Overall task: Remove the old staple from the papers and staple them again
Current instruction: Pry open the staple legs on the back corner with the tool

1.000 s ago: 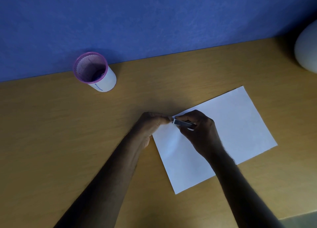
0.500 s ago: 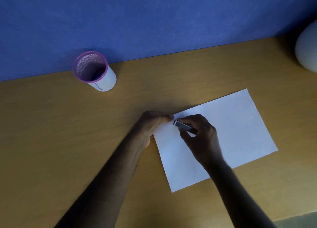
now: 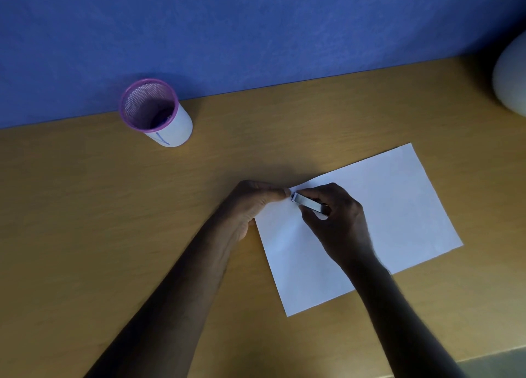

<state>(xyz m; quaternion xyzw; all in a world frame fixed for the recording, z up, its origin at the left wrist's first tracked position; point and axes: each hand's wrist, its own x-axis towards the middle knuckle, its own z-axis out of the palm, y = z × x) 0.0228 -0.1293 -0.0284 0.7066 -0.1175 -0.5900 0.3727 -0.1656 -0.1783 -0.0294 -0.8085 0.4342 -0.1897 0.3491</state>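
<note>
The right hand curls its fingers around a small metal staple remover, holding it low and slanted so that its tip points at the far left corner of the papers. The left hand meets it at that same corner, its fingers bent and its thumb and fingertips pinching the corner of the sheets just beside the tool's tip. Whether the tip actually touches a staple is too small to tell; the staple itself cannot be made out.

The papers lie flat on the tabletop, turned at an angle, right of the middle and nearer the front edge than the back one. Both forearms reach in from the front edge, the right one crossing over the near part of the sheets.

Toward the back left of the tabletop, close to the blue wall, stands a purple mesh pen holder with a white wrap around its side. At the back right corner a pale rounded object is cut off by the frame.
</note>
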